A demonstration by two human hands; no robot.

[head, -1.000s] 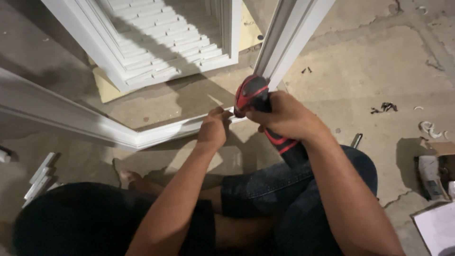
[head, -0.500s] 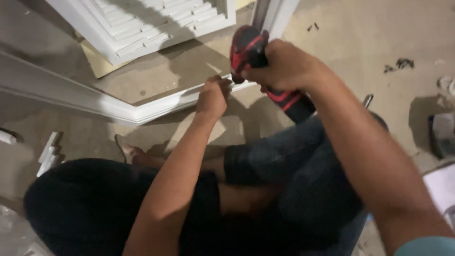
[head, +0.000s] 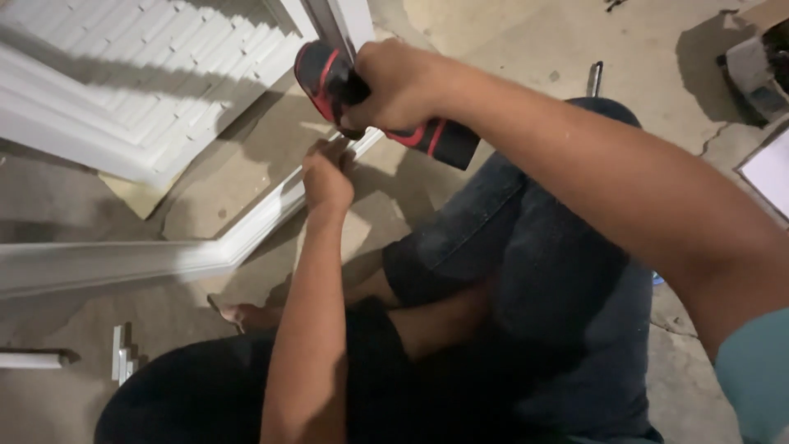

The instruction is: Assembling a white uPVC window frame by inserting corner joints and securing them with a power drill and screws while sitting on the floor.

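Gripping one red-black drill — right hand; left hand pinches one white frame.

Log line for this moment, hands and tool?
right hand: grips drill | left hand: on white frame | floor: concrete

Bare concrete floor, dusty, cracked at right. On it: white moulded frame strips meeting at a mitred corner; white louvred panel on a cardboard sheet; short white offcuts lower left; dark tool upper right.
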